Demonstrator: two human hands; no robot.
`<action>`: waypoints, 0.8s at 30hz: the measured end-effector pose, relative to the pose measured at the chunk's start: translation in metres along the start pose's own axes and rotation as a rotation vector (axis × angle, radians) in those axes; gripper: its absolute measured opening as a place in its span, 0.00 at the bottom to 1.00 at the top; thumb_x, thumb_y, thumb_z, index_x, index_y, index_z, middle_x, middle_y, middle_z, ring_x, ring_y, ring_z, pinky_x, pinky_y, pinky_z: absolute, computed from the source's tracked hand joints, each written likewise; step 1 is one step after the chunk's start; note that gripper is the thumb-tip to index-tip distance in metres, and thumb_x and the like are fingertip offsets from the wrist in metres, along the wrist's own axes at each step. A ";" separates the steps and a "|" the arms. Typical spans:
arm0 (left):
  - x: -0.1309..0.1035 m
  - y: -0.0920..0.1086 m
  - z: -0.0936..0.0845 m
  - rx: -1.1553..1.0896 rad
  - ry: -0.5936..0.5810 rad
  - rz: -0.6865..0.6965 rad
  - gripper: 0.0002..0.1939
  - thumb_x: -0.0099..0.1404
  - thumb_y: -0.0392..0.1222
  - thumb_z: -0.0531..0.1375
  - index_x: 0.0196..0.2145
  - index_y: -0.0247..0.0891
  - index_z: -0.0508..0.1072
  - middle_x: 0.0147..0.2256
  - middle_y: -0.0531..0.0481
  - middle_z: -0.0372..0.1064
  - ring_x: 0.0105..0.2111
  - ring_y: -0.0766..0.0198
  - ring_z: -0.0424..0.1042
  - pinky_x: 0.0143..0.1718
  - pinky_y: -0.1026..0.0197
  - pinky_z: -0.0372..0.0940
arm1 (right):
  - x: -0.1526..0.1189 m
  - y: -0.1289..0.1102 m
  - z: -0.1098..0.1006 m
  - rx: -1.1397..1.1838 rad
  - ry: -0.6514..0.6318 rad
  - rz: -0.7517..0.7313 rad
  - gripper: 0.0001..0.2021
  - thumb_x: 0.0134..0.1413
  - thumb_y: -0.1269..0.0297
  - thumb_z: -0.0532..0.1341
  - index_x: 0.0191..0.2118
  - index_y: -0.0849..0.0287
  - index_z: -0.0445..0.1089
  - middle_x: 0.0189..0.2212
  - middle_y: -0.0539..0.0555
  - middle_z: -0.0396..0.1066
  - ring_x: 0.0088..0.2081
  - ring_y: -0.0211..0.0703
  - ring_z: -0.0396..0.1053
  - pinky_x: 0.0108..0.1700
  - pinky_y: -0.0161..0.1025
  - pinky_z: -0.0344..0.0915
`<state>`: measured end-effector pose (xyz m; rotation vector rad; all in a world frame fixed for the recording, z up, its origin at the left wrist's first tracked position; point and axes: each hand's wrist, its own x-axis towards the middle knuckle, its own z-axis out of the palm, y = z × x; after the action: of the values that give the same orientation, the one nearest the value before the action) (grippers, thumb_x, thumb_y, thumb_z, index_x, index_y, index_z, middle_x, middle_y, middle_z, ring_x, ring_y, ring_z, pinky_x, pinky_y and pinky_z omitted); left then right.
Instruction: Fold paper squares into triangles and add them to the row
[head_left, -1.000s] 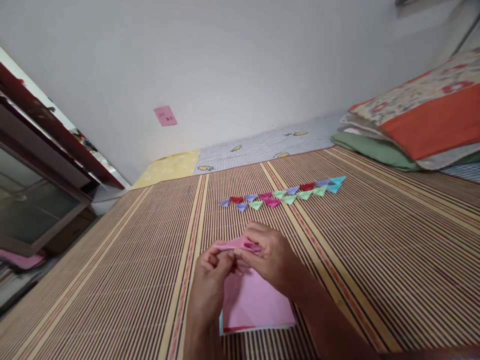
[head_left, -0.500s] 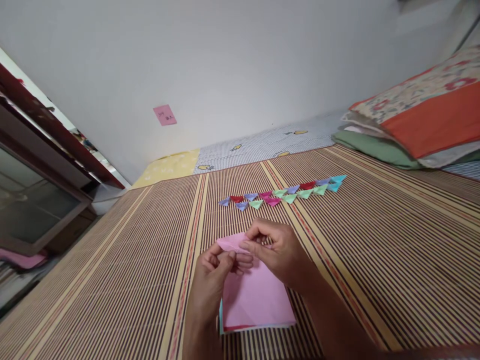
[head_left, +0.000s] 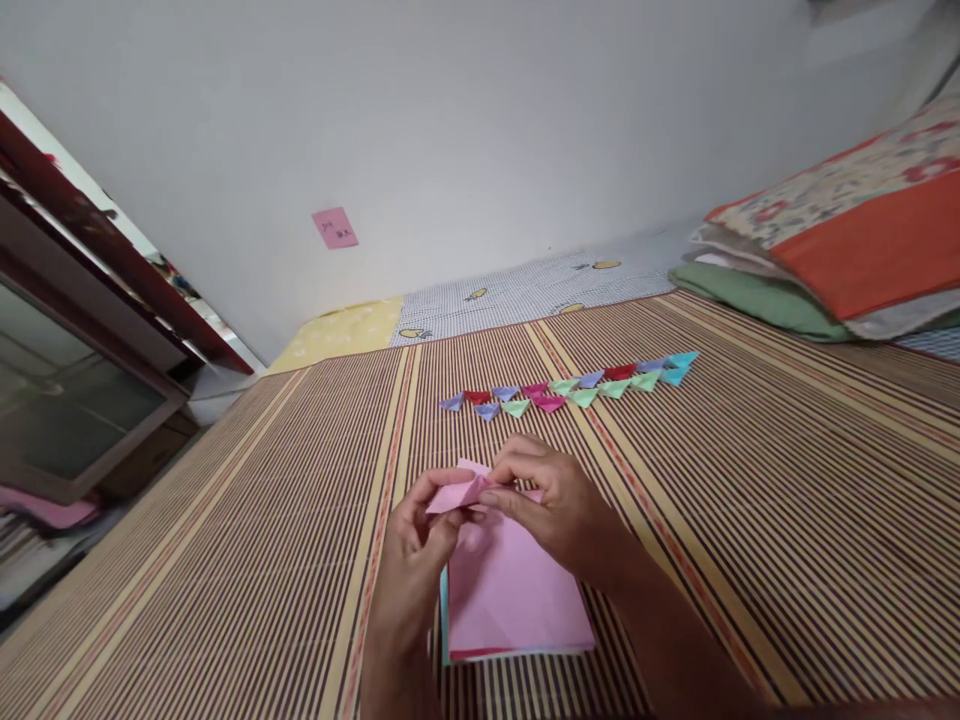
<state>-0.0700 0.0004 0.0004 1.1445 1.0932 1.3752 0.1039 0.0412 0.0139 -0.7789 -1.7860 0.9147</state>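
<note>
A small folded piece of pink paper is held between both hands, above a stack of coloured sheets. My left hand grips its left end, forefinger along the top and thumb below. The fingers of my right hand pinch its right part and hide some of it. Beneath lies the paper stack, with a pink sheet on top and turquoise, red and white edges showing. Beyond my hands, several small folded paper triangles in purple, red, magenta, green and turquoise lie in two rows.
A striped mat covers the surface. At the right is a pile of folded cloths, orange and floral on top. A checked sheet runs along the wall, where a pink note is stuck. A glass-panelled cabinet stands at left.
The pink paper has tilted and bent between my fingers. My left forefinger has moved up over its top edge, while my right hand keeps its pinch in nearly the same place.
</note>
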 end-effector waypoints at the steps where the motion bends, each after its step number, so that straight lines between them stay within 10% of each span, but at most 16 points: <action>1: 0.000 0.002 0.001 0.031 0.007 0.005 0.12 0.63 0.44 0.66 0.43 0.38 0.77 0.38 0.45 0.78 0.35 0.60 0.76 0.36 0.62 0.68 | 0.000 0.001 0.001 -0.012 0.007 0.007 0.06 0.60 0.72 0.66 0.31 0.58 0.77 0.31 0.49 0.68 0.37 0.40 0.68 0.41 0.38 0.62; 24: -0.004 0.005 0.021 0.266 0.128 0.197 0.10 0.68 0.44 0.62 0.47 0.43 0.76 0.43 0.48 0.75 0.36 0.62 0.75 0.38 0.61 0.70 | 0.001 -0.006 0.010 0.087 0.219 -0.001 0.12 0.56 0.74 0.65 0.24 0.57 0.67 0.29 0.49 0.70 0.34 0.41 0.69 0.38 0.39 0.64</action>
<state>-0.0495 -0.0035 0.0077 1.4019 1.3126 1.5027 0.0935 0.0366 0.0171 -0.7911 -1.5466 0.8658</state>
